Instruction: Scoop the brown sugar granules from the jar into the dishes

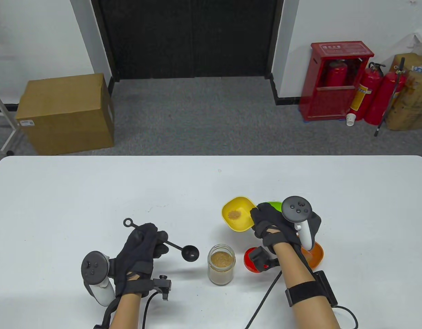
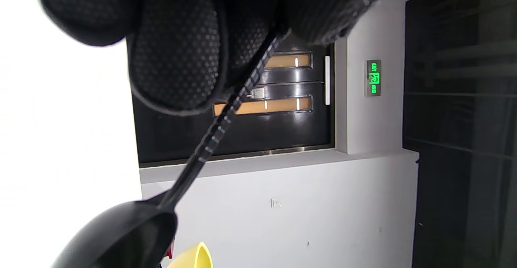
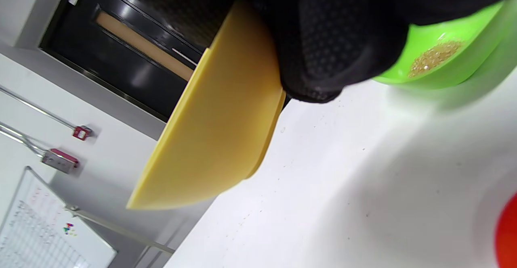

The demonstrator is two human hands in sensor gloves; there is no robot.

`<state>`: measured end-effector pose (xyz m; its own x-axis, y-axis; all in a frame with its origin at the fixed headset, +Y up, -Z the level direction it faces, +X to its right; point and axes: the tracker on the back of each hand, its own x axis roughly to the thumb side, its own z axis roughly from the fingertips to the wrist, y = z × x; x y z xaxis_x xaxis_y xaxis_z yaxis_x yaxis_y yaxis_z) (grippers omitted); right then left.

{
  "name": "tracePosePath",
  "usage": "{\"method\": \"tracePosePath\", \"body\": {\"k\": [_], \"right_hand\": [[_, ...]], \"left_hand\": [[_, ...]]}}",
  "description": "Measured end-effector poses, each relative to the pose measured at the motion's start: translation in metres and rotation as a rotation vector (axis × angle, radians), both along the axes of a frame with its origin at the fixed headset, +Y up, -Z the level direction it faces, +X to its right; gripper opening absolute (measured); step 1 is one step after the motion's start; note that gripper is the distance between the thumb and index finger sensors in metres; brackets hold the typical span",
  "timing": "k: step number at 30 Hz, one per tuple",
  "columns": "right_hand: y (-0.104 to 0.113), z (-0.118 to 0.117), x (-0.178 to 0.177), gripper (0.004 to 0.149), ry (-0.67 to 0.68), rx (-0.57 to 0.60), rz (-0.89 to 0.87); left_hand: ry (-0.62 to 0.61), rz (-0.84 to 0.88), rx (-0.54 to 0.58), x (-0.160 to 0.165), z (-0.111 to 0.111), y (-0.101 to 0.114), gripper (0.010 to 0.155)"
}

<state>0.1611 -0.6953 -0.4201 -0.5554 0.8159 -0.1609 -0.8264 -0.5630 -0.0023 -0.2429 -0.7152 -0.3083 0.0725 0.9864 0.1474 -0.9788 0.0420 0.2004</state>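
White table [image 1: 94, 192] under grey carpet and a black door beyond; cardboard box [image 1: 65, 113] far left, red fire extinguishers [image 1: 368, 92] far right. Near the table's front middle, standing upright: a lidless glass jar [image 1: 221, 264], about half full of brown sugar. Just beyond and to its right, a yellow dish [image 1: 236, 213] holding a small brown heap, tilted up off the table in the right wrist view. Beside it a green dish [image 3: 444, 64] with a few granules, mostly hidden in the table view. Nearer, a red dish [image 1: 249, 260] and an orange dish [image 1: 317, 255], both partly covered by the right forearm; contents not visible.

Left hand [image 1: 139, 255], left of the jar, fingers curled round the handle of a black spoon [image 1: 190, 253]; bowl end raised toward the jar, looks empty, ring end poking out far-left. Right hand [image 1: 271, 224] pinching the yellow dish's right rim, thumb over the edge.
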Motion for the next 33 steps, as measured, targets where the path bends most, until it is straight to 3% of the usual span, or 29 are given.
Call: {"method": "tracePosePath", "body": {"k": [13, 25, 33], "right_hand": [[-0.009, -0.053, -0.024, 0.050, -0.014, -0.080, 0.149], [-0.024, -0.063, -0.041, 0.048, 0.053, -0.114, 0.198], [-0.038, -0.066, -0.043, 0.050, 0.068, -0.209, 0.197]], "left_hand": [[0.037, -0.074, -0.132, -0.014, 0.001, -0.015, 0.051], [0.026, -0.112, -0.171, -0.010, 0.004, -0.012, 0.057], [0.017, -0.126, -0.216, -0.011, 0.003, -0.015, 0.060]]}}
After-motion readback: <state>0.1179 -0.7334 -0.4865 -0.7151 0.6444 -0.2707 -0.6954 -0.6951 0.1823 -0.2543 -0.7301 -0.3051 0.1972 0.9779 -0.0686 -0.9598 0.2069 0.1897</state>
